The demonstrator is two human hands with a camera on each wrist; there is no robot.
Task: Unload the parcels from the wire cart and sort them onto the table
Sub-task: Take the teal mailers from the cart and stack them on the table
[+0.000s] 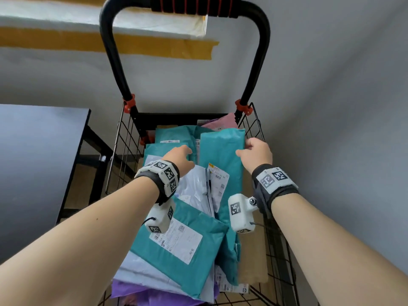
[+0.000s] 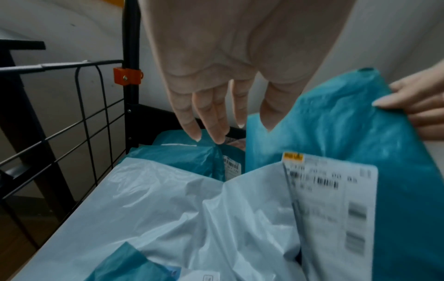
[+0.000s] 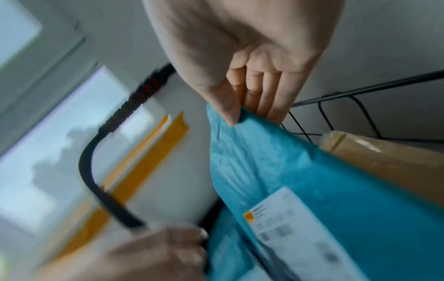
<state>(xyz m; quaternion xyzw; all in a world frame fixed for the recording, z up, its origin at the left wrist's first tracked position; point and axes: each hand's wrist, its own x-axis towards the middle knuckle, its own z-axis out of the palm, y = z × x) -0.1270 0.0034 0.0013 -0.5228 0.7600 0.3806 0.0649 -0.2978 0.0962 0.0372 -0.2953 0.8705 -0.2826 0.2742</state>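
Observation:
A black wire cart point(image 1: 125, 151) holds several soft parcels. A long teal parcel point(image 1: 220, 155) with a white label stands tilted at the cart's right side. My right hand point(image 1: 245, 149) pinches its upper right edge, thumb in front and fingers behind, as the right wrist view shows point(image 3: 250, 117). My left hand point(image 1: 189, 151) hovers at the parcel's left edge with fingers straight and pointing down point(image 2: 240, 133), holding nothing. Under the hands lie a white parcel point(image 2: 168, 209) and more teal parcels point(image 1: 183, 239). The dark table point(image 1: 33, 151) stands to the cart's left.
The cart's black handle point(image 1: 194, 6) arches over the far end. A brown cardboard parcel point(image 1: 251, 257) leans on the right wire wall. A pink parcel point(image 1: 223, 123) sits at the back, a purple one point(image 1: 132, 292) at the front. Grey walls surround the cart.

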